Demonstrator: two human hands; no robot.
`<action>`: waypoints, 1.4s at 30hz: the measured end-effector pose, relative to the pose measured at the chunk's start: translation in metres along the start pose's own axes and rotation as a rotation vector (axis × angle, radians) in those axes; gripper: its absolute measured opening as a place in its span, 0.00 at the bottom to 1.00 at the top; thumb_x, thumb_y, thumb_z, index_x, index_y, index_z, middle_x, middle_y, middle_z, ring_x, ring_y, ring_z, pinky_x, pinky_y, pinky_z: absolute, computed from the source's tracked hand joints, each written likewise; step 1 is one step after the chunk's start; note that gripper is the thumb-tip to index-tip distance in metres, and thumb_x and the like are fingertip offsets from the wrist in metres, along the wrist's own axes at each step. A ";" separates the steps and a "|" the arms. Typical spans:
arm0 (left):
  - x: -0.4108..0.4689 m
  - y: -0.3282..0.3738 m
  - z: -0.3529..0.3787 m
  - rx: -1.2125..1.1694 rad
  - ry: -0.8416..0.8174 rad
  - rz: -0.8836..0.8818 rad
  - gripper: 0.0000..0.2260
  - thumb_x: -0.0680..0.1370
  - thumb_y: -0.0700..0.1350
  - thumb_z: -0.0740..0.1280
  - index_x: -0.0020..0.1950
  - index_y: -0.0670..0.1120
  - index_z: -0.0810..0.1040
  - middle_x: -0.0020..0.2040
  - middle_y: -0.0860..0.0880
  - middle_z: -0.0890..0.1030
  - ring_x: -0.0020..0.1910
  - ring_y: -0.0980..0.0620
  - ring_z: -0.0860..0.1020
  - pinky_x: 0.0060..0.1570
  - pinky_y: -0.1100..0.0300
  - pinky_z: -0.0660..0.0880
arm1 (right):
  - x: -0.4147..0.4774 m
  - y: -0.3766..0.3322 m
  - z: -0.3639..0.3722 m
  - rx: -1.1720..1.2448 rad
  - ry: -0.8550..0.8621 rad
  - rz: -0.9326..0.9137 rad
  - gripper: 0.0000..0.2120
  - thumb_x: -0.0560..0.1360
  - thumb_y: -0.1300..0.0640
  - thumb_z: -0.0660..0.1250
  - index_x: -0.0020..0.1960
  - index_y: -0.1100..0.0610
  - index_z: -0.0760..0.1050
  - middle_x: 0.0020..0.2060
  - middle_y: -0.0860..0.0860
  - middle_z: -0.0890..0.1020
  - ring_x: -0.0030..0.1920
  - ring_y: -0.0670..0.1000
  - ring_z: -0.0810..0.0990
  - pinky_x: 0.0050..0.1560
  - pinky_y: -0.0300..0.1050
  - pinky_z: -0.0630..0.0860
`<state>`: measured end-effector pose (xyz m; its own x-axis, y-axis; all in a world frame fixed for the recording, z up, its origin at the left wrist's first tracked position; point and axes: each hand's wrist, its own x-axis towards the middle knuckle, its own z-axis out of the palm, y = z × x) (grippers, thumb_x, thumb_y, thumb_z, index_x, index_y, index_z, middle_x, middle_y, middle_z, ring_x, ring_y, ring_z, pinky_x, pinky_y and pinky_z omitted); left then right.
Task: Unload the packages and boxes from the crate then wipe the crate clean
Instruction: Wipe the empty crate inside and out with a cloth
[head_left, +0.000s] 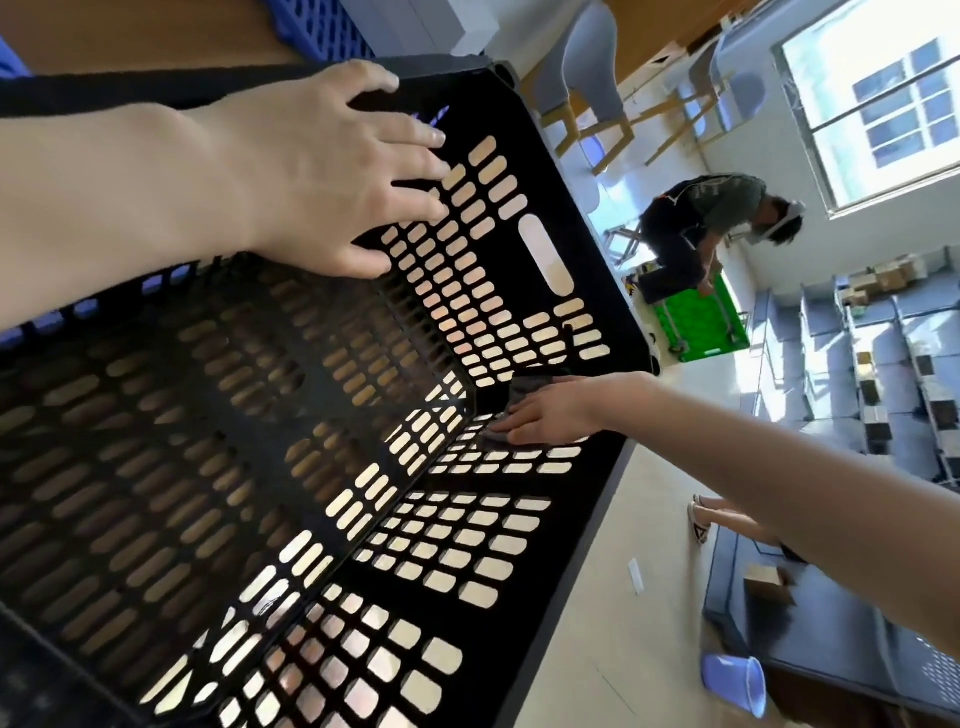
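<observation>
Now: wiping stage | crate (493, 104) empty on tabletop (156, 41) | right grip (550, 413) flat, fingers straight, pressing grey cloth (522, 391) on side wall at far corner | left grip (337, 171) splayed flat on end wall, holding nothing | likely remaining wall runs toward viewer from cloth.

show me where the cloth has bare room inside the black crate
Free: the crate panel between both hands, and the lit side wall nearer than the right hand. Crowded: the far corner where it presses the cloth, and the end wall under the left hand.
</observation>
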<state>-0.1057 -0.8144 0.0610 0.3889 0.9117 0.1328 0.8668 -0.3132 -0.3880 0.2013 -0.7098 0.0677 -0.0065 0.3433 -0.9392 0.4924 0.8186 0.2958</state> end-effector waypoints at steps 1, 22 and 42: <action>0.000 0.000 0.002 0.004 0.007 0.001 0.31 0.75 0.66 0.44 0.77 0.57 0.57 0.79 0.51 0.58 0.78 0.51 0.53 0.74 0.45 0.51 | 0.011 -0.003 0.000 0.001 -0.021 -0.006 0.23 0.79 0.35 0.48 0.74 0.34 0.58 0.77 0.44 0.59 0.78 0.52 0.51 0.76 0.61 0.45; -0.001 0.001 -0.002 -0.032 -0.001 -0.031 0.31 0.76 0.66 0.46 0.78 0.58 0.56 0.79 0.53 0.58 0.78 0.52 0.53 0.74 0.46 0.49 | -0.078 0.026 -0.013 0.135 0.082 0.056 0.20 0.79 0.36 0.54 0.69 0.35 0.68 0.71 0.42 0.70 0.71 0.49 0.67 0.74 0.52 0.59; 0.000 0.000 0.003 -0.063 0.065 -0.019 0.30 0.76 0.64 0.47 0.76 0.54 0.62 0.78 0.49 0.62 0.78 0.49 0.56 0.73 0.44 0.53 | 0.067 -0.032 -0.016 -0.076 -0.171 0.012 0.24 0.82 0.40 0.49 0.77 0.39 0.53 0.78 0.48 0.57 0.77 0.56 0.55 0.75 0.58 0.52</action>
<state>-0.1068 -0.8134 0.0583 0.3901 0.8988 0.1997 0.8913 -0.3143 -0.3267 0.1714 -0.7054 -0.0018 0.1507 0.2755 -0.9494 0.4240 0.8496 0.3138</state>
